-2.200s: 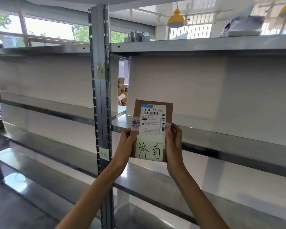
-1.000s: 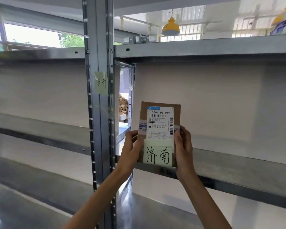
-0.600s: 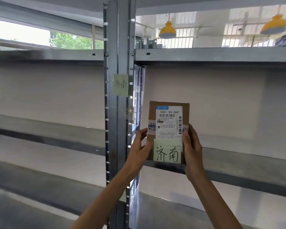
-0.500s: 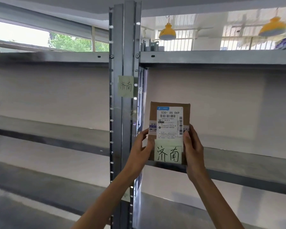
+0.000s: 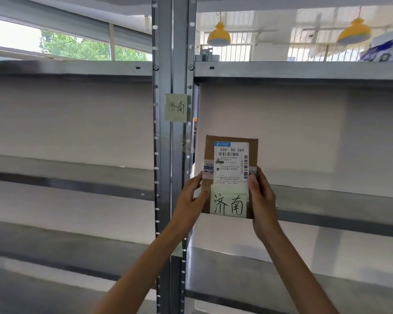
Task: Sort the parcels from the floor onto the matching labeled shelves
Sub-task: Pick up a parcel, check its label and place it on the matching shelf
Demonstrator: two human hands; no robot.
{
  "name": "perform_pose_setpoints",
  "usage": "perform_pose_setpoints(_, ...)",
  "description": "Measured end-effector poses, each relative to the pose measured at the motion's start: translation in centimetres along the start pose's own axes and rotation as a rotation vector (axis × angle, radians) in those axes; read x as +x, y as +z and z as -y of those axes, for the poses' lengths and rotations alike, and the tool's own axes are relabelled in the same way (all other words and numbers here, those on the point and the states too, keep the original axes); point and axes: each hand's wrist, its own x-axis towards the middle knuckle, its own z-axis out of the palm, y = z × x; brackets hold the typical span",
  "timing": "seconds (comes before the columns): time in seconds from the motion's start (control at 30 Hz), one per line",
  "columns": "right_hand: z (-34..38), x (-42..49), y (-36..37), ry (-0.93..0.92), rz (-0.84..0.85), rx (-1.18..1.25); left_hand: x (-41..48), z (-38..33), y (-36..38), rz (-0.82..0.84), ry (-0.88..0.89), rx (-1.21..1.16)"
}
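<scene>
I hold a small brown cardboard parcel upright in front of the right-hand shelf bay. It carries a white shipping label and a pale green note with two handwritten characters. My left hand grips its left edge and my right hand grips its right edge. On the grey metal upright, up and to the left of the parcel, a green sticky note shows the same two characters. The parcel's lower edge hangs level with the front lip of the middle shelf.
Metal shelf boards run left and right of the upright at several heights, with a pale back panel behind. A blue-and-white package lies on the top right shelf. Yellow lamps hang beyond. Another small green note sits lower on the upright.
The view has shifted so the upright and its sticky note sit closer to the parcel and more central. Both hands keep the same grip on the parcel.
</scene>
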Motion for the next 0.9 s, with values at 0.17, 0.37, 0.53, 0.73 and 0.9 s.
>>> perform_pose_setpoints(0.17,-0.5,-1.5,-0.8,0.038,-0.03,-0.006,-1.0,0.6,0.0,0.038,-0.012,-0.01)
perform_pose_setpoints(0.37,-0.5,-3.0,-1.5,0.064,-0.068,-0.03,-2.1,1.0,0.6,0.058,-0.047,-0.065)
perform_pose_setpoints(0.53,-0.5,-4.2,-1.9,0.089,-0.109,-0.066,-3.2,1.6,1.7,0.046,-0.045,-0.075)
perform_pose_setpoints(0.73,-0.2,-4.9,-2.2,0.084,-0.094,-0.087,-3.7,1.9,2.2,0.044,-0.044,-0.078)
perform_pose_setpoints(0.9,1.0,-4.6,-2.4,0.058,-0.06,-0.027,-2.8,0.4,2.2,0.1,0.009,-0.173)
